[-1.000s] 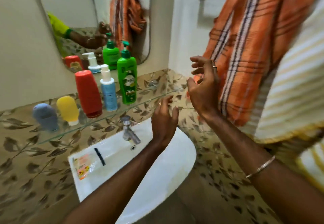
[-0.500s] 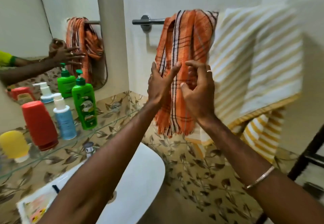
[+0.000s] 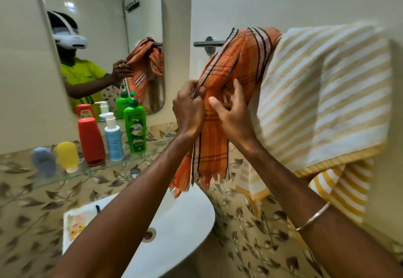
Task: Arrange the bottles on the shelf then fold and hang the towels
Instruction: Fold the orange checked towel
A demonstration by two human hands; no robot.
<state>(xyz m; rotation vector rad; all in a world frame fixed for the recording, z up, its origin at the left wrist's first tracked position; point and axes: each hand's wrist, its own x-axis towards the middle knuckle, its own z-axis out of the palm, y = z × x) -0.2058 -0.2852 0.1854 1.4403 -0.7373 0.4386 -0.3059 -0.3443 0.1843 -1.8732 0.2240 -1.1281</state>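
Step in hand: the towel stage. 5 bottles stand in a row on the glass shelf [image 3: 65, 178] at lower left of the frame: a grey-blue one [image 3: 43, 161], a yellow one [image 3: 68, 156], a red one [image 3: 91, 141], a white-and-blue pump bottle [image 3: 113, 138] and a green pump bottle [image 3: 135, 128]. That part of the task appears done.

The orange checked towel [image 3: 236, 64] hangs bunched over the towel rail [image 3: 207, 43] at upper centre, its fringed end falling to just above the sink [image 3: 174, 223]. A yellow-striped towel [image 3: 322, 94] hangs over the same rail, just beside it at right.

Left hand [image 3: 189, 112]: fingers curled, pinching the orange towel's left edge at frame centre. Right hand [image 3: 231, 114]: thumb and fingers spread, closing around the bunched cloth; a firm grip cannot be confirmed.

Judgement: the next move calls for lifting the orange towel off the rail, spreading it flat between both hands, then folding and rehanging it. The striped towel remains to be folded.
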